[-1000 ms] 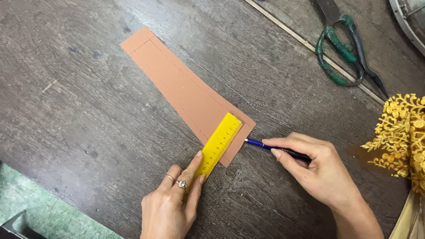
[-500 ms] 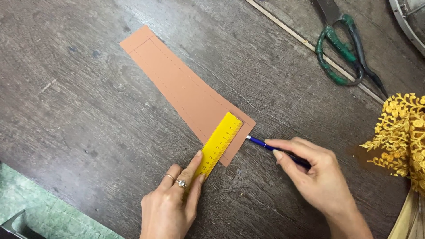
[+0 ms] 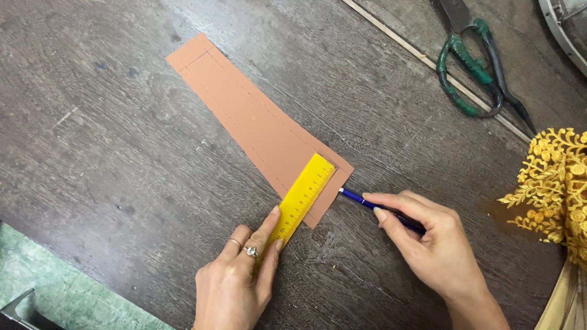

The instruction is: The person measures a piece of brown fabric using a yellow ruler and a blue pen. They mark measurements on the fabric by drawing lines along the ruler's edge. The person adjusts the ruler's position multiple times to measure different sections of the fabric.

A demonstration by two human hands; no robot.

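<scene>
one yellow ruler (image 3: 304, 198) under left hand (image 3: 239, 278); right hand (image 3: 435, 247) holds one pen (image 3: 373, 207), seemingly.

Pen (image 3: 367, 202) tip slightly nearer card (image 3: 257, 122).

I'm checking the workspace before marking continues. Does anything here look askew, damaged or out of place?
Nothing stands out. The yellow ruler lies flat across the wide end of the brown card strip, pinned by the left hand. The right hand holds a blue pen off the card's edge. Green-handled scissors lie apart.
</scene>
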